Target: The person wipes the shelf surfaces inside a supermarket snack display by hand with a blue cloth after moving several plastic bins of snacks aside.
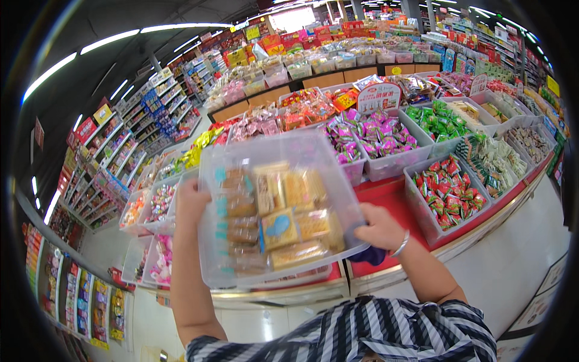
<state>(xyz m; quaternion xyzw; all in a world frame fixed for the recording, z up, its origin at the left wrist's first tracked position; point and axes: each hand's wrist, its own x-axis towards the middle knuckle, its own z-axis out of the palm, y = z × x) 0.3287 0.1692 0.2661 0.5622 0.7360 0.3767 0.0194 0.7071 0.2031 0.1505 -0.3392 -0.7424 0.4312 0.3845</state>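
Observation:
A translucent plastic bin (280, 145) is held up in front of me, tilted towards my view, over the edge of a red display counter (380, 199). Inside it lie wrapped brown snack packs (241, 206) on the left and pale yellow cracker or biscuit packs (301, 224) on the right. My left hand (192, 199) grips the bin's left rim. At its lower right corner my right hand (379, 225) holds the rim, with a bracelet on the wrist. A dark purple cloth or bag (373, 256) shows beneath my right hand; whether the hand holds it too cannot be told.
Bins of purple-wrapped sweets (384, 133), green packets (438, 122) and red-green packets (448, 192) stand beyond and to the right. More candy bins (158, 203) are at the left. The counter's pale front edge (312, 296) runs close before me. Shop shelves (108, 145) stand further left.

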